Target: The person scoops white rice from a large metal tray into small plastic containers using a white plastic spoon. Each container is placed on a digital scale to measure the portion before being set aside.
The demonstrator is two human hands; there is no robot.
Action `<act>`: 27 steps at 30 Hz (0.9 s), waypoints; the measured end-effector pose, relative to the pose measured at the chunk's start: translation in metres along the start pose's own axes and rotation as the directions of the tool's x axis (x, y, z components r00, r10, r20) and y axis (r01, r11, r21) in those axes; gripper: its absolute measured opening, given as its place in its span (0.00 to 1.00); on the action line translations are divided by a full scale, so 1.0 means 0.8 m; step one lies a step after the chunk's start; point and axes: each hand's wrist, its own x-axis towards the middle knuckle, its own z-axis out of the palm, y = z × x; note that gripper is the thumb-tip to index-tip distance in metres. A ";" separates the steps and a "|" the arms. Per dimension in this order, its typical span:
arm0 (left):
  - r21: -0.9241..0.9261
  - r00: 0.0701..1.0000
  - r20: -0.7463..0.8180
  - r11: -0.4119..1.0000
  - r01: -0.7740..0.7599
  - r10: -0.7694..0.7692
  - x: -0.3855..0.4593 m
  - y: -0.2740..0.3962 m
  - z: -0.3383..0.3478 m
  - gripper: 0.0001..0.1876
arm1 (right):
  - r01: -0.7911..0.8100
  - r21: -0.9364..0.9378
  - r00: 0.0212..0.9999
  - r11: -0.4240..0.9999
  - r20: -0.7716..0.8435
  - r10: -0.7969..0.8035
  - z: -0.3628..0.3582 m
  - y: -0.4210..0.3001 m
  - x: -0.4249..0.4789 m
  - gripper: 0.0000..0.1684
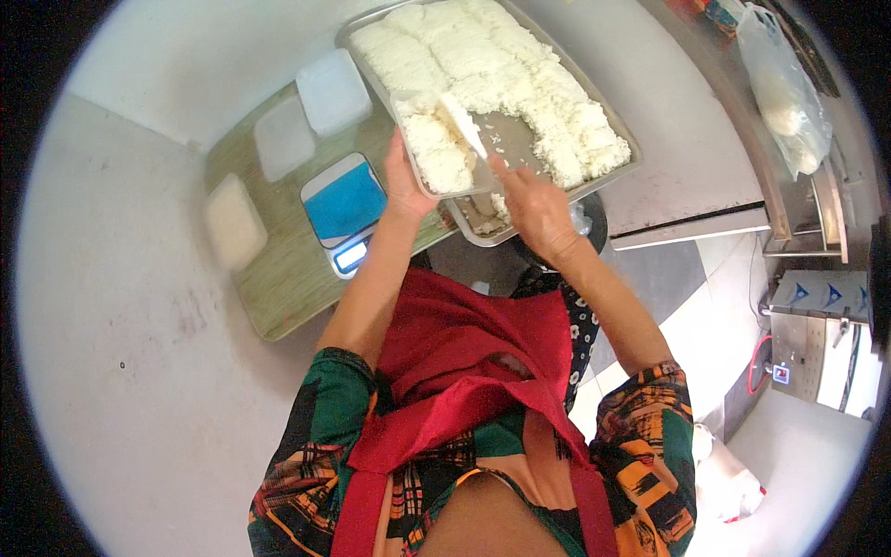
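My left hand (407, 177) grips the left side of a clear plastic container (424, 191), which is tilted over the near end of a large metal tray (619, 170). White cooked rice (442, 153) fills much of the container. In my right hand (539, 209) is the handle of a white spatula or rice paddle (463, 122), its blade at the container's far right edge. A thick layer of rice (480, 52) covers the tray's far and right parts. The tray's metal bottom (511, 143) shows beside the container, with loose grains on it.
On the greenish table (278, 296) at left sits a digital kitchen scale (344, 205) with a blue top and lit display. Around it are several pale plastic containers or lids (334, 90). A wall stands close behind. A plastic bag (783, 104) lies on the right-hand counter.
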 end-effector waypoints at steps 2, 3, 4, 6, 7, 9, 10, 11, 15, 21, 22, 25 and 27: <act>-0.041 1.000 -0.002 0.999 -0.011 0.011 0.001 -0.001 0.003 0.24 | -0.022 -0.009 0.995 1.000 0.093 0.023 -0.001 -0.018 -0.002 0.31; -0.062 1.000 -0.001 0.998 -0.012 0.012 0.001 -0.002 0.005 0.24 | -0.023 -0.038 0.994 0.999 0.105 0.027 0.000 -0.023 -0.005 0.31; -0.048 1.000 -0.010 0.999 -0.010 0.009 0.001 -0.002 0.006 0.24 | -0.023 -0.066 0.993 0.998 0.117 0.031 0.000 -0.025 -0.006 0.31; -0.019 0.999 -0.032 1.000 -0.007 0.006 -0.003 -0.002 0.010 0.24 | -0.013 -0.066 0.992 0.998 0.120 0.021 -0.003 -0.019 -0.007 0.32; -0.003 0.999 -0.041 1.000 -0.001 0.001 -0.005 -0.001 0.011 0.24 | -0.008 -0.064 0.992 0.998 0.123 0.016 -0.005 -0.015 -0.008 0.32; 0.029 0.998 -0.061 1.000 0.005 -0.003 -0.011 0.003 0.014 0.24 | -0.030 0.019 0.998 0.999 0.061 0.029 -0.020 -0.012 -0.005 0.33; 0.041 0.998 -0.060 0.999 -0.006 0.008 -0.010 0.005 0.011 0.26 | -0.036 0.062 0.999 0.997 0.030 0.034 -0.027 -0.014 -0.001 0.34; 0.054 0.998 -0.059 0.998 -0.017 0.020 -0.009 0.006 0.006 0.27 | 0.012 0.018 0.998 1.000 0.060 -0.013 -0.030 -0.017 0.001 0.34; 0.062 0.997 -0.055 0.997 -0.043 0.047 -0.014 0.010 0.007 0.28 | 0.154 -0.104 0.974 0.983 0.181 -0.134 -0.035 -0.032 -0.013 0.35; 0.000 0.993 -0.081 0.996 -0.087 0.086 -0.013 0.019 0.001 0.26 | 0.156 -0.046 0.970 0.987 0.197 -0.144 -0.040 -0.029 -0.025 0.34; -0.011 0.993 -0.073 0.995 -0.098 0.097 -0.012 0.021 -0.001 0.26 | 0.109 0.019 0.977 0.994 0.183 -0.110 -0.045 -0.027 -0.021 0.33; -0.037 0.993 -0.020 0.992 -0.119 0.118 -0.012 0.023 -0.007 0.26 | -0.014 0.178 0.998 0.984 0.066 0.002 -0.048 -0.019 -0.001 0.31; -0.045 0.991 0.058 0.992 -0.116 0.119 -0.017 0.025 -0.006 0.26 | -0.018 0.204 1.000 0.979 -0.002 0.019 -0.040 -0.011 0.012 0.29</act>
